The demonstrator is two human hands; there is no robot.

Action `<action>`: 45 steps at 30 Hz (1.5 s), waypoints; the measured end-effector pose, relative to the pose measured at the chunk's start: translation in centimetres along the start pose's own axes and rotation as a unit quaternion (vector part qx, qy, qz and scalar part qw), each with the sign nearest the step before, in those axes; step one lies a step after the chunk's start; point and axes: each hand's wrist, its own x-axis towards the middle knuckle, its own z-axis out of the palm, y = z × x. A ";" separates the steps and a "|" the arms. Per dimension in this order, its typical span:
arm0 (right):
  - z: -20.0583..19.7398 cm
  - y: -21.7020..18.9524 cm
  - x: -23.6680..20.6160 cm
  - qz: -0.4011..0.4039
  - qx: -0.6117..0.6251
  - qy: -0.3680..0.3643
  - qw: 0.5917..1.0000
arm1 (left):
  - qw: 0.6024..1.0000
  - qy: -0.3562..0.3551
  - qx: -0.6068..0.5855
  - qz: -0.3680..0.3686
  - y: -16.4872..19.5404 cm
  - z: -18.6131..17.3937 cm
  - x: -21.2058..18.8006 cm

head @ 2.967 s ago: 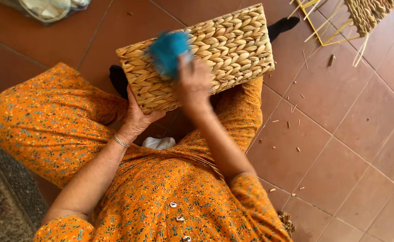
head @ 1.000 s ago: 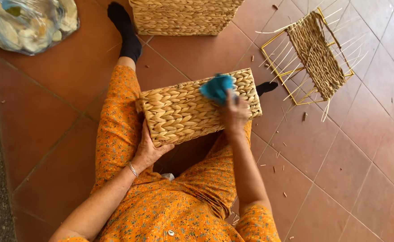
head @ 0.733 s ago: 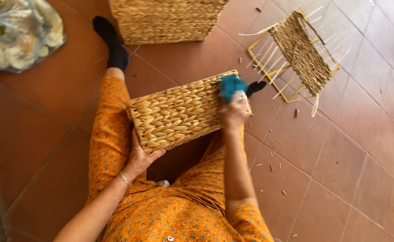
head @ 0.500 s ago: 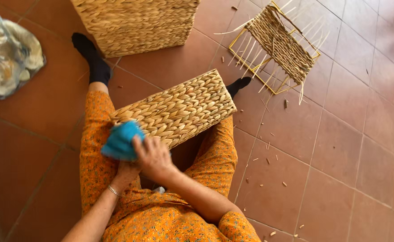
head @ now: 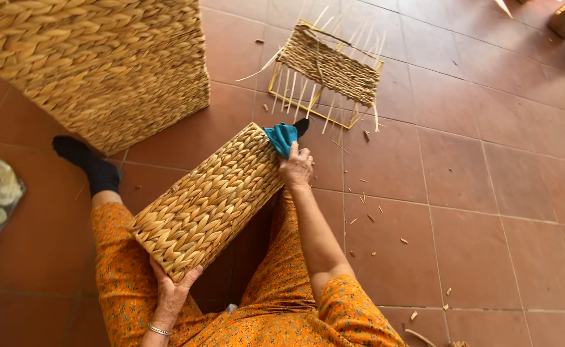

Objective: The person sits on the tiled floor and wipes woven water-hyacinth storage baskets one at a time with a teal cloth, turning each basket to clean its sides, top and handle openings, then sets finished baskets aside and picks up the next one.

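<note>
My right hand (head: 296, 168) has its fingers curled together around a bunched teal cloth (head: 281, 137), pinching it against the far top corner of the rectangular woven straw basket (head: 213, 199). The knuckles face up toward me, the wrist is straight, and the forearm runs back along my right thigh to the orange patterned sleeve (head: 353, 315).

My left hand (head: 173, 292) is under the near end of that basket. The fingers are spread slightly and cupped upward against the lower edge, propping it; I cannot see the fingertips well, since the weave hides some of them. A thin silver bracelet (head: 159, 330) sits on that wrist.

The basket lies tilted across my lap, its long side running from the near left up toward the far right, resting over my legs in the orange patterned trousers (head: 112, 257). My left foot in a black sock (head: 89, 164) stretches out on the terracotta tiled floor (head: 475, 193).

Beyond the basket, a half-woven panel on a yellow wire frame (head: 327, 71) lies flat on the tiles, loose straw ends sticking out. A large finished woven basket (head: 102, 64) stands at the far left, well apart from my hands. Small straw scraps (head: 367, 212) are scattered on the tiles beside my right arm.
</note>
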 end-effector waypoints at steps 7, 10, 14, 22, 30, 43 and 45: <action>-4.1 -11.6 -16.2 -0.261 -0.003 -0.119 0.958 | 0.998 0.029 0.051 0.030 -1.1 -0.3 0.9; -7.3 -15.5 -23.2 -0.399 0.082 -0.200 0.891 | 0.998 0.038 0.036 0.045 -1.2 -0.5 1.4; -8.6 -16.2 -23.6 -0.451 0.075 -0.186 0.870 | 1.000 0.011 -0.020 -0.016 -0.4 -0.8 1.6; -4.6 -9.9 -8.8 -0.329 -0.004 -0.046 0.943 | 0.993 0.055 0.087 0.061 1.5 -0.9 1.4; -4.8 -5.4 -0.4 -0.081 -0.104 -0.034 0.991 | 0.991 0.039 0.120 0.051 1.2 -1.1 1.0; -6.3 -16.9 -16.4 -0.591 0.083 -0.195 0.778 | 0.994 0.022 0.105 0.033 -2.8 -1.2 1.2; -4.1 -15.3 -11.7 -0.542 -0.075 -0.216 0.809 | 0.991 0.058 0.117 -0.007 -1.5 -1.4 0.8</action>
